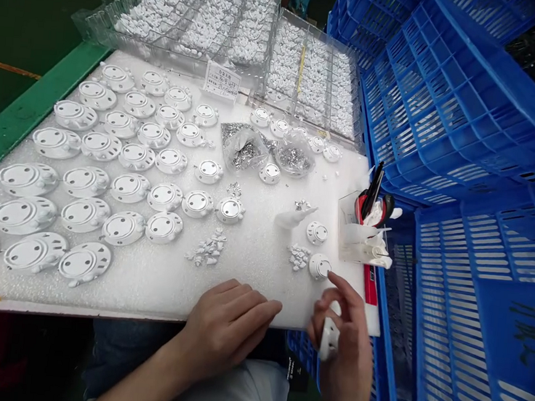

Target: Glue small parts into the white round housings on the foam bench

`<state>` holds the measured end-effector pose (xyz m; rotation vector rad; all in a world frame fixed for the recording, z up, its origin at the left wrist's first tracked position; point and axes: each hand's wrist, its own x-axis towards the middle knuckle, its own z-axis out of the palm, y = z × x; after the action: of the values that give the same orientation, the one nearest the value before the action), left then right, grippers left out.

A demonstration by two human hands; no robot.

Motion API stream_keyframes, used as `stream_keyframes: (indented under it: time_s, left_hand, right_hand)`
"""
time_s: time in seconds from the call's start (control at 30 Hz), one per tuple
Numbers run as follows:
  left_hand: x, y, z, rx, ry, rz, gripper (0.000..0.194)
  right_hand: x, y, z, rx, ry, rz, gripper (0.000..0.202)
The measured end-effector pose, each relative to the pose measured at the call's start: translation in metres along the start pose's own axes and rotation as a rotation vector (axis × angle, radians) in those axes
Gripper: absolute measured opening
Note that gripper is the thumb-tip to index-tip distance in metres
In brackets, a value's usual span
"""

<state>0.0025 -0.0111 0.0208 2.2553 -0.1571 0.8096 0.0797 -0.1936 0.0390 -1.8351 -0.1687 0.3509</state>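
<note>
My right hand (345,330) is at the front right edge of the work surface. Its curled fingers hold a white round plastic part (329,341) against the palm, while the index finger reaches out to the rim of another such part (320,267) on the foam. Whether the fingertip touches it I cannot tell. My left hand (233,318) rests on the front edge with its fingers stretched to the right; its palm is hidden. Between and beyond the hands lie a heap of small white pieces (299,258), one more round part (317,233) and another small white heap (207,248).
Many round white parts (129,186) stand in rows on the white foam (150,278). Bags of small metal pieces (294,156) lie behind. Clear divided trays (241,68) hold white pieces. A clear box (351,247) with red-handled tools and blue crates (468,241) are at the right.
</note>
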Motion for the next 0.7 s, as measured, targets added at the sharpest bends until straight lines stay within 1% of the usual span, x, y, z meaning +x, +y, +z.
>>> stream_keyframes:
  time_s: [0.07,0.13,0.17,0.23,0.3,0.43,0.47,0.53,0.63,0.7]
  left_hand:
    - [0.002,0.005,-0.005,-0.067,-0.053,-0.064,0.02]
    - [0.002,0.008,-0.008,-0.087,-0.095,-0.111,0.036]
    - [0.001,0.008,-0.009,-0.085,-0.098,-0.132,0.041]
    - [-0.001,0.007,-0.011,-0.089,-0.06,-0.182,0.042]
    - [-0.003,0.005,-0.013,-0.13,-0.013,-0.257,0.038]
    - [-0.004,0.005,-0.019,-0.349,0.048,-0.423,0.041]
    - [-0.004,0.006,-0.021,-0.397,0.063,-0.453,0.042]
    - [-0.004,0.008,-0.024,-0.454,0.088,-0.515,0.042]
    - [-0.004,0.008,-0.027,-0.492,0.142,-0.612,0.041]
    - [-0.004,0.005,-0.027,-0.501,0.172,-0.644,0.041]
  right_hand:
    - [-0.002,-0.009,0.019,0.097,-0.105,0.03,0.056]
    - [0.001,-0.02,0.036,0.107,-0.189,0.012,0.063]
    - [0.003,-0.024,0.042,0.098,-0.227,-0.008,0.068]
    - [0.008,-0.031,0.05,0.095,-0.298,-0.045,0.074]
    - [0.012,-0.033,0.051,0.165,-0.372,-0.055,0.073]
    - [0.019,-0.026,0.044,0.363,-0.508,-0.054,0.048]
    - [0.02,-0.023,0.042,0.375,-0.522,-0.068,0.043]
    - [0.022,-0.018,0.042,0.367,-0.509,-0.108,0.039]
    - [0.023,-0.012,0.046,0.342,-0.474,-0.169,0.038]
    - [0.025,-0.008,0.049,0.313,-0.5,-0.231,0.039]
